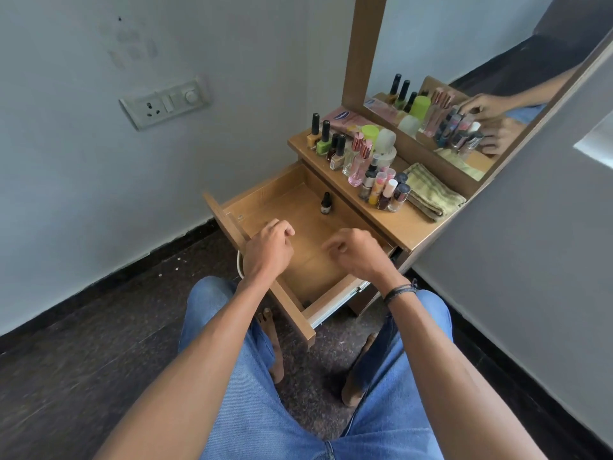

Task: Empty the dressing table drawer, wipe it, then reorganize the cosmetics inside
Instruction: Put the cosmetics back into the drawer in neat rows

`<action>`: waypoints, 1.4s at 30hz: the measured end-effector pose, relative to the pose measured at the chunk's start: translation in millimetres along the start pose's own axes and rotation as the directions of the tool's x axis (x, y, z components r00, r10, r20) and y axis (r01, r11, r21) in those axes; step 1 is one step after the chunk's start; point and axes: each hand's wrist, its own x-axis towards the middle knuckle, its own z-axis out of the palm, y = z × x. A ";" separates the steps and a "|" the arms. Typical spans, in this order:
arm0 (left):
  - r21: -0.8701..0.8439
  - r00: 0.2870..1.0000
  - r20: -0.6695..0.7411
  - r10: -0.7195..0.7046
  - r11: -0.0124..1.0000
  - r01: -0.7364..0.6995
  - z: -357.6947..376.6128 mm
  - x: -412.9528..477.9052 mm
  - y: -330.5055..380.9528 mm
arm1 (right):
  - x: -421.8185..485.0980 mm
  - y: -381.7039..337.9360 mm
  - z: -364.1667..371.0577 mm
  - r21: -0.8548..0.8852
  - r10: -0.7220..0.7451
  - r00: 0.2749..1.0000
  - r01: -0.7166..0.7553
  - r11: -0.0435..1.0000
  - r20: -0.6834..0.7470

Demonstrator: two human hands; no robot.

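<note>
Drawer [285, 207]: pulled open, one small bottle [326, 203] upright near its back.
Left hand [270, 242]: our fingers curled, holding nothing.
Right hand [351, 252]: blurred; we cannot tell its grip.

Motion blur smears the right hand [351, 254], so its fingertips cannot be made out, nor whether they pinch anything. The left hand [268, 244] shows only its back, and its curled fingers hide the palm. Both hands cover part of the floor of the open light-brown wooden drawer [298, 207]; the right wrist masks its four o'clock side. The label on the small dark glass bottle [326, 203], at the drawer's twelve o'clock, is too small to read. The wood-framed mirror [447, 44] runs off the top edge at one o'clock.
</note>
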 end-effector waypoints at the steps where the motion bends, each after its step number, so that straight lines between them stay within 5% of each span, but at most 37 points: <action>1: 0.004 1.000 0.004 0.001 1.000 -0.001 0.2 -0.1 -0.3 | -4.6 0.1 -8.0 0.043 0.000 0.990 0.006 0.999 -0.138; 3: 0.006 1.000 0.006 0.001 1.000 -0.001 0.7 -0.2 -0.6 | -14.9 -0.8 -24.0 0.129 0.053 0.903 0.003 0.992 -0.427; 5: 0.004 1.000 0.004 0.000 1.000 0.000 0.9 -0.2 -0.8 | -22.0 3.7 -35.8 0.233 0.178 0.738 -0.029 0.972 -0.651; 7: 0.005 1.000 0.005 -0.001 1.000 0.001 1.3 -0.1 -1.0 | -25.7 12.4 -44.4 0.341 0.310 0.578 -0.057 0.938 -0.755; 9: 0.008 1.000 0.008 -0.002 1.000 0.002 2.1 0.2 -1.4 | -25.8 21.8 -50.9 0.398 0.377 0.504 -0.071 0.915 -0.777; 17: 0.031 1.000 0.020 -0.018 0.999 0.018 2.4 0.0 -2.2 | -11.0 35.8 -55.7 0.499 0.423 0.667 -0.089 0.862 -0.613; 22: 0.041 0.999 0.033 -0.014 0.999 0.013 2.7 1.1 -1.8 | -6.5 37.5 -54.6 0.505 0.420 0.687 -0.089 0.858 -0.592; 29: 0.038 1.000 0.023 -0.015 0.999 0.015 0.7 0.7 0.7 | -8.1 38.3 -52.8 0.484 0.406 0.656 -0.071 0.872 -0.636; 37: 0.021 1.000 0.011 -0.018 1.000 0.018 -0.6 -0.5 1.9 | -26.1 12.6 -28.1 0.471 0.393 0.511 0.025 0.882 -0.764; 39: -0.026 0.999 0.022 -0.027 0.999 0.028 -0.3 2.2 1.1 | -28.5 -1.4 -12.2 0.435 0.323 0.557 0.078 0.897 -0.765; 42: -0.135 0.999 0.003 -0.046 0.990 0.046 -1.1 10.2 -0.7 | -19.8 -12.2 14.2 0.346 0.195 0.718 0.069 0.936 -0.669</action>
